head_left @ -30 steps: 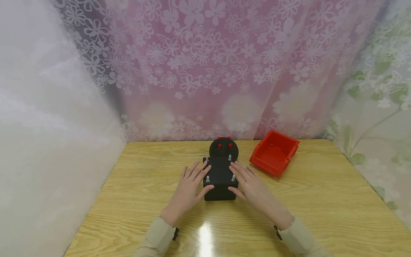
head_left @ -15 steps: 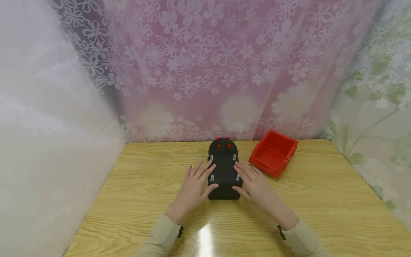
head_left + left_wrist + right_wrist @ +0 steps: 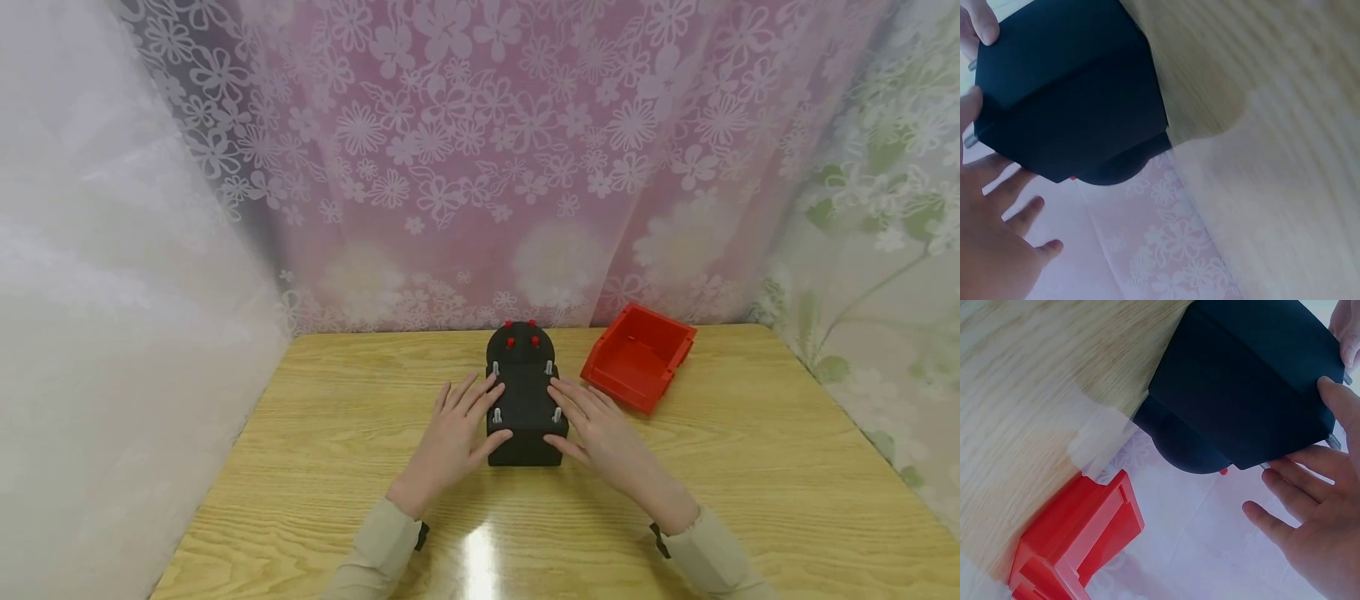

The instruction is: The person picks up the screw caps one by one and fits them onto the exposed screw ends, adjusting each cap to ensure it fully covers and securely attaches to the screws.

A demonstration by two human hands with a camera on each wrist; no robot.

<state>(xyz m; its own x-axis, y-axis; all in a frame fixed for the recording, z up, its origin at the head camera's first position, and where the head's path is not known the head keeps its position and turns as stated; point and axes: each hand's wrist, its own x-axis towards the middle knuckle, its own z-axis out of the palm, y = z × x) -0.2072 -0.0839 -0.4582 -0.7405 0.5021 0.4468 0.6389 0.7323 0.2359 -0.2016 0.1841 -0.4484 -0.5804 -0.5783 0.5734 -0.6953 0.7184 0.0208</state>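
A black block [image 3: 527, 400] sits on the table in the middle of the head view, metal bolts [image 3: 497, 415] standing up near its top corners. Right behind it is a round black piece [image 3: 521, 350] bearing several red pegs [image 3: 535, 342]. My left hand [image 3: 448, 437] lies along the block's left side, fingertips on the top edge and thumb at the front. On the opposite side my right hand [image 3: 606, 437] mirrors it, fingers spread and fairly straight. Both wrist views show the block [image 3: 1079, 94] between the hands, thumb tips touching its near edge.
A red plastic bin [image 3: 637, 360], tilted at an angle, lies to the right behind the right hand. The wooden table [image 3: 315, 450] ends at a pink flowered curtain [image 3: 450, 275], with pale cloth on both sides.
The black block has shifted slightly to the right with both hands on it, so it lines up in front of the round piece. In the last half second it has barely moved.
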